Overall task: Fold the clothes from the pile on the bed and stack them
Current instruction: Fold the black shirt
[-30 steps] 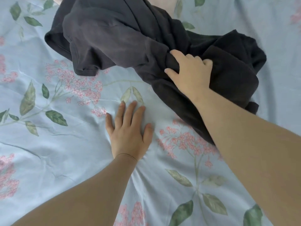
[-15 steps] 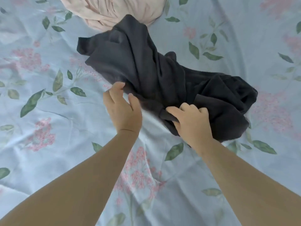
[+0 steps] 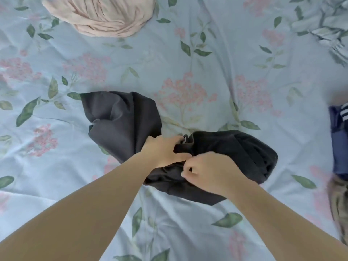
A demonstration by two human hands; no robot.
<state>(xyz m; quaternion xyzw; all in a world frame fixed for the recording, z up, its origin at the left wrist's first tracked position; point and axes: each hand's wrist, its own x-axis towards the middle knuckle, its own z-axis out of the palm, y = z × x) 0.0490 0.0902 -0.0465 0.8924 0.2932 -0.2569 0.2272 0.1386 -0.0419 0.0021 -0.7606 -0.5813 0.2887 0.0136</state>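
A crumpled dark grey garment point(image 3: 122, 117) lies on the flowered blue bedsheet point(image 3: 207, 63), in the middle of the view. Both my hands meet at its bunched centre. My left hand point(image 3: 163, 150) grips a fold of the cloth, fingers reaching toward a small dark loop. My right hand point(image 3: 209, 172) has its fingers curled and pinches the fabric just beside the left. One part of the garment spreads to the upper left, the other bulges to the right.
A pale pink garment point(image 3: 101, 14) sits bunched at the top. A grey-and-white striped cloth point(image 3: 325, 29) lies at the top right. At the right edge are a blue garment with white stripes point(image 3: 339, 140) and a brownish one point(image 3: 339, 208).
The dark garment has been dragged nearer to me, away from the pink one. My left hand left the sheet and took hold of the cloth; both hands now meet at its middle.
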